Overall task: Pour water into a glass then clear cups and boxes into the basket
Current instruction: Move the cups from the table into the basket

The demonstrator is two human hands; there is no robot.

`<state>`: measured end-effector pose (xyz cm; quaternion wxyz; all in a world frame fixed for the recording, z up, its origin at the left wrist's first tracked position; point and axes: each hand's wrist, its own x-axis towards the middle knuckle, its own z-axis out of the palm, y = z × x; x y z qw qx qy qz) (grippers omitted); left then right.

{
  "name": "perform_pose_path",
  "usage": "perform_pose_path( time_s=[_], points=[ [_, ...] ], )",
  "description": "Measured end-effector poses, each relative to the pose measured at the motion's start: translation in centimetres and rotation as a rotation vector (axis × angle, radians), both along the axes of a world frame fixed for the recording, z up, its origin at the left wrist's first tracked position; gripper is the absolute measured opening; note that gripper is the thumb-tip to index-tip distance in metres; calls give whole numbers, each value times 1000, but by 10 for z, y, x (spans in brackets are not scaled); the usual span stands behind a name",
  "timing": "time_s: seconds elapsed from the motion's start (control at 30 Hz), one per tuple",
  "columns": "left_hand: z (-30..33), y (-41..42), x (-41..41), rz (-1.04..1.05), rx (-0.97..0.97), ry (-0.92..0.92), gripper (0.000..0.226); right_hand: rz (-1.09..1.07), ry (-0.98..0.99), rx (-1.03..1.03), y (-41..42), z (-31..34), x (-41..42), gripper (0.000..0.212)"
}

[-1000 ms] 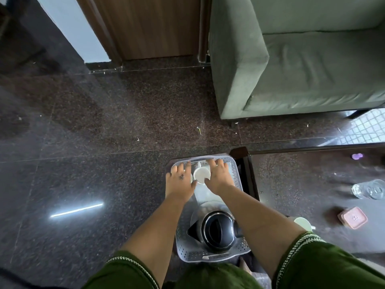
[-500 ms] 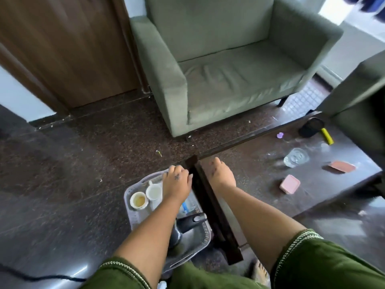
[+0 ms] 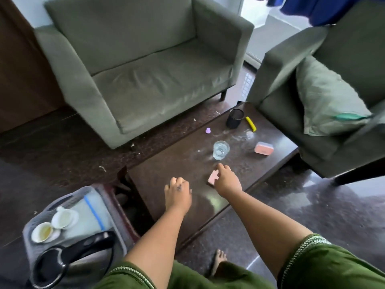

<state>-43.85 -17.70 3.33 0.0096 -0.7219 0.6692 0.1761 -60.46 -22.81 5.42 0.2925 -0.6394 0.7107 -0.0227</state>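
A small pink box (image 3: 212, 177) lies flat on the dark table (image 3: 166, 170). My right hand (image 3: 227, 180) covers its right side with fingers curled over it; whether they grip it is hidden. My left hand (image 3: 178, 193) hovers over the table's near part, fingers curled, holding nothing. A glass of water (image 3: 220, 150) stands just beyond the right hand. Another pink box (image 3: 263, 148) sits further right. On the floor at lower left, the grey basket (image 3: 31, 226) holds two white cups (image 3: 42, 232) (image 3: 65, 217), a black kettle (image 3: 62, 261) and a pale box (image 3: 91, 207).
A black cup (image 3: 235, 118), a yellow marker (image 3: 251, 123) and a small purple piece (image 3: 208, 130) lie at the table's far end. A green armchair (image 3: 145, 84) stands behind the table, another armchair (image 3: 323, 97) to the right. My bare foot (image 3: 217, 261) is beside the table.
Both hands left the basket and moved right over the table. The right hand went from the table's corner to the near pink box. The view swung right.
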Motion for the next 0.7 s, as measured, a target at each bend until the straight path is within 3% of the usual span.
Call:
perform_pose_path(
  time_s=[0.13, 0.23, 0.3, 0.53, 0.7],
  points=[
    [-10, -5, -49, 82, 29, 26, 44, -18, 36, 44, -8, -11, -60, 30],
    [-21, 3, -59, 111, 96, 32, 32, -32, 39, 90, -8, -25, -75, 34],
    [-31, 7, -56, 138, 149, -2, 35, -12, 18, 123, -9, -37, -75, 38],
    [-79, 6, -30, 333, 323, -34, 91, 82, -17, 223, -13, -85, -52, 49],
    [-109, 5, -12, 454, 449, 57, 116, 207, 48, 241, -13, -123, -28, 49]
  ],
)
